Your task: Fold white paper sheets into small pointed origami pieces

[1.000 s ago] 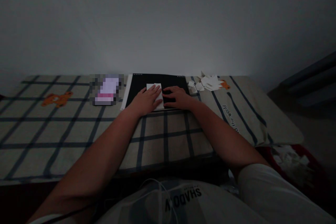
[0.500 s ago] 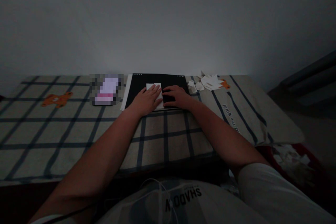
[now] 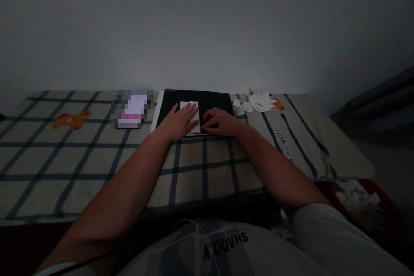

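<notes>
Fingers spread, my left grip [image 3: 180, 123] is lying flat on white rectangular paper [image 3: 195, 128] atop a black sheet [image 3: 210, 100] at the checked-cloth-covered counter's [image 3: 217, 155] rear edge; my right grip [image 3: 224, 122] is curving beside it, fingertips apart.

The paper slip [image 3: 184, 104] was plain white against the black sheet [image 3: 213, 99], the paper scraps [image 3: 259, 102] white too, the tablecloth [image 3: 82, 155] beige with dark blue checks and orange bear prints [image 3: 70, 121], the pixelated phone screen [image 3: 135, 104] lilac with a pink band, the wall [image 3: 207, 30] grey.
</notes>
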A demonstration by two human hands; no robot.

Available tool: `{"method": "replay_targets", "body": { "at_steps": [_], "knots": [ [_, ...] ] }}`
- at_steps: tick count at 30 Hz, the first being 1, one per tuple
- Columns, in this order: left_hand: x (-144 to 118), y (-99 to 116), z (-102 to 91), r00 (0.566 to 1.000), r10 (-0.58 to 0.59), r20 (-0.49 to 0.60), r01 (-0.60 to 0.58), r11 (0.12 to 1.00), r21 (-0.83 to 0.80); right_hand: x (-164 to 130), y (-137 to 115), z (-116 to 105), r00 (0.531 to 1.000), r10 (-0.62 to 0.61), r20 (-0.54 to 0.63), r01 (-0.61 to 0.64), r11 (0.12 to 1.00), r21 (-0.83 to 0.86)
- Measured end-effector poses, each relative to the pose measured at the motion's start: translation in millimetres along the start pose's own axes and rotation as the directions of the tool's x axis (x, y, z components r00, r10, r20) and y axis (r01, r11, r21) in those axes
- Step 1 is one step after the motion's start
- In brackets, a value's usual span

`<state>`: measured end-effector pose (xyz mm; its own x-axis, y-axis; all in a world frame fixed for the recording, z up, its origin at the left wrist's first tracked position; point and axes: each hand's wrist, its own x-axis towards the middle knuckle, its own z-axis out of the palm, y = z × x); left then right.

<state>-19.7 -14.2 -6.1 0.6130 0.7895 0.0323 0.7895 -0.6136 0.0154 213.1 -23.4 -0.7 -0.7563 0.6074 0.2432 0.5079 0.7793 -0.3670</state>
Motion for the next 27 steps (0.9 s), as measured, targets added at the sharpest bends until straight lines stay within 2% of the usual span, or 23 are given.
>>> {"method": "replay_targets", "body": {
  "at_steps": [27],
  "knots": [
    [1, 16, 0.6, 0.997, -0.059, -0.052, 0.062, 0.996, 0.057, 1, 5, 4, 1.000, 0.004, 0.018, -0.003, 1.000, -0.016]
  ]
}}
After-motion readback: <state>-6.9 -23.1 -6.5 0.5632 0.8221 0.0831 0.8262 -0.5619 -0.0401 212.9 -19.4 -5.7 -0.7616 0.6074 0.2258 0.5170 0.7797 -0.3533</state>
